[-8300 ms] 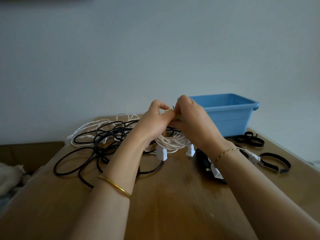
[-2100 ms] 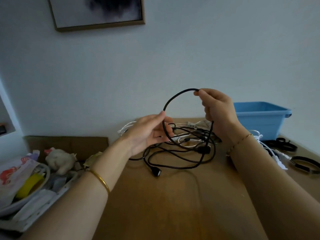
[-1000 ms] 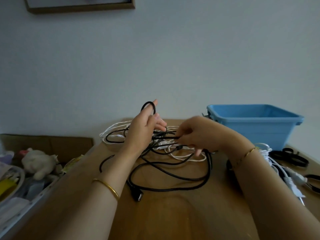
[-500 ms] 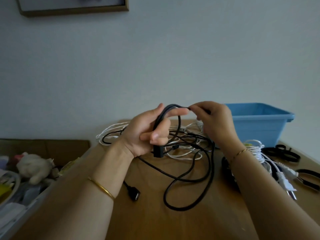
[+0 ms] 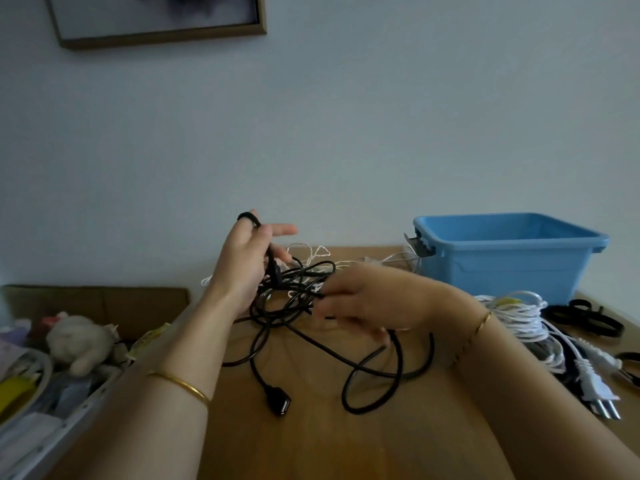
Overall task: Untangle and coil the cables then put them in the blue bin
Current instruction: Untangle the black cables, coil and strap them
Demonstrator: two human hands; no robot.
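Observation:
A long black cable (image 5: 374, 372) lies in loose loops on the wooden table (image 5: 311, 445), its USB end (image 5: 281, 406) toward the front. My left hand (image 5: 247, 268) is raised above the tangle and holds a small loop of this cable looped over the hand. My right hand (image 5: 363, 299), blurred, reaches into the tangle and pinches a strand of it. Thin white cable (image 5: 311, 252) is mixed in behind the black one. The blue bin (image 5: 505, 258) stands at the back right. A coiled white power cable (image 5: 519, 311) lies right of my right wrist.
Black hook-and-loop straps (image 5: 585, 317) lie in front of the bin at the right edge. A white plug (image 5: 599, 393) rests near the right front. To the left, off the table, sits a tray of clutter with a plush toy (image 5: 78, 337). A framed picture (image 5: 159, 19) hangs on the wall.
My right hand dropped from the top of the raised loop down into the tangle. My left hand keeps the small loop and has lifted slightly; the cable's slack has spread wider on the table.

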